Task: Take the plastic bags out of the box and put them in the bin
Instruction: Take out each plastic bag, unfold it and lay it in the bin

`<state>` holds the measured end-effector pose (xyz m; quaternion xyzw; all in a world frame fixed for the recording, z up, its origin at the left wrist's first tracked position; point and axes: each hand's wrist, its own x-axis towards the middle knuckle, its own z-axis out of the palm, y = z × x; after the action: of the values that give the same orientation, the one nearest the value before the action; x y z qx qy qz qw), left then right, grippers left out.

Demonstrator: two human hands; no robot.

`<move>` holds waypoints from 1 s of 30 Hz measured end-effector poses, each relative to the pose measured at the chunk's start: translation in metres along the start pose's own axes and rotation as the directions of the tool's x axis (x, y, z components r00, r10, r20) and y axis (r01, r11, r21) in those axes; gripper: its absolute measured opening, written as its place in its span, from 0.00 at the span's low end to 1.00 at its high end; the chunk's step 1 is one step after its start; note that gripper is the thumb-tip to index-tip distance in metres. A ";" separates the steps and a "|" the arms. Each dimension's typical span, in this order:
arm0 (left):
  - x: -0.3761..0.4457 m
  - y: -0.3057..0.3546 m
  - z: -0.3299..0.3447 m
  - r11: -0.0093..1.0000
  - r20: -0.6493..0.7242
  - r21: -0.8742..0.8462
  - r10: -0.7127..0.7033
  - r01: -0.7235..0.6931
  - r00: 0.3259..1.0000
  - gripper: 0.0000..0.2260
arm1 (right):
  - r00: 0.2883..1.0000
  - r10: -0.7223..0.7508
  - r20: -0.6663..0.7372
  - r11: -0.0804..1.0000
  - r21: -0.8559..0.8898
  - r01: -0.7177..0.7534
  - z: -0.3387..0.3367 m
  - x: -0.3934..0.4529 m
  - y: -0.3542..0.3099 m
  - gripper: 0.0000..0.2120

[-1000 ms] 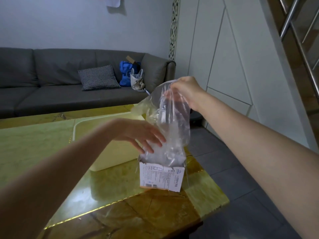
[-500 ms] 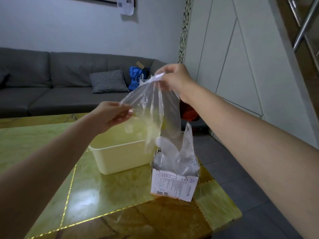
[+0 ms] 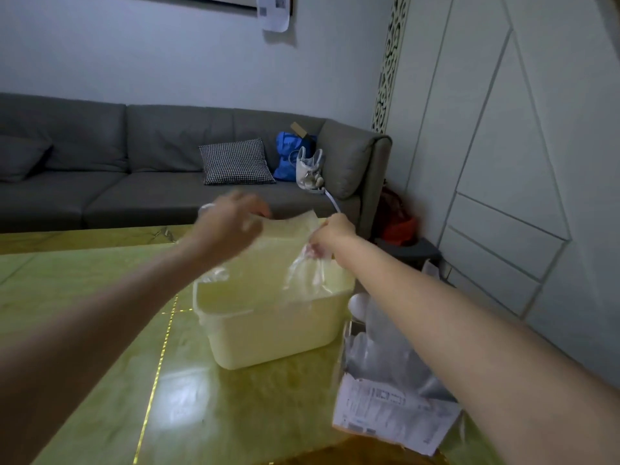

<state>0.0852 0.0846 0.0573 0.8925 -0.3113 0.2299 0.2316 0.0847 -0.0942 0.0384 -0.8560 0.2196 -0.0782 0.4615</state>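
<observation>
Dim, cool indoor light. Soft glare patches sit on the glossy worktop near the middle. The left hand is motion-blurred. Wide-angle distortion bends the right edge.

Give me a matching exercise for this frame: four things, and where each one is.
Things:
1. bag
2. bin
3. box
4. pillow

Places:
A. on the grey sofa
B. at the table's right edge, under the right forearm
C. held by both hands over the bin
D. on the table, left of the box

Pairs: 1-C, 2-D, 3-B, 4-A
</observation>
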 end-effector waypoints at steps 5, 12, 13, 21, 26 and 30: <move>-0.011 -0.007 0.044 0.978 0.766 0.200 -0.116 -0.063 0.633 0.15 | 1.000 0.020 -0.004 0.960 -0.280 -0.021 0.024 0.011 0.015 0.14; -0.003 -0.017 0.069 0.942 0.872 0.327 -0.270 -0.076 0.408 0.18 | 0.994 -0.040 0.105 0.790 -0.606 0.096 0.040 0.014 0.017 0.15; -0.004 -0.018 0.071 0.938 0.883 0.336 -0.284 -0.081 0.372 0.18 | 0.990 -0.031 0.136 0.769 -0.629 0.111 0.040 0.013 0.015 0.17; -0.002 -0.031 0.091 0.905 0.913 0.386 -0.346 -0.181 0.217 0.15 | 0.775 -0.431 0.463 0.199 -0.788 0.582 0.023 -0.014 -0.032 0.17; -0.003 -0.037 0.097 0.887 0.898 0.421 -0.378 -0.190 0.224 0.15 | 0.708 0.226 0.669 0.139 -0.741 0.657 0.047 -0.007 -0.002 0.14; -0.005 -0.037 0.095 0.878 0.873 0.471 -0.450 -0.084 0.189 0.16 | 0.771 0.240 0.590 -0.009 -0.793 0.609 0.042 0.003 0.011 0.10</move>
<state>0.1319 0.0596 -0.0302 0.8929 -0.2157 -0.3492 -0.1851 0.0985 -0.0689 0.0054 -0.9195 -0.0720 0.2976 -0.2466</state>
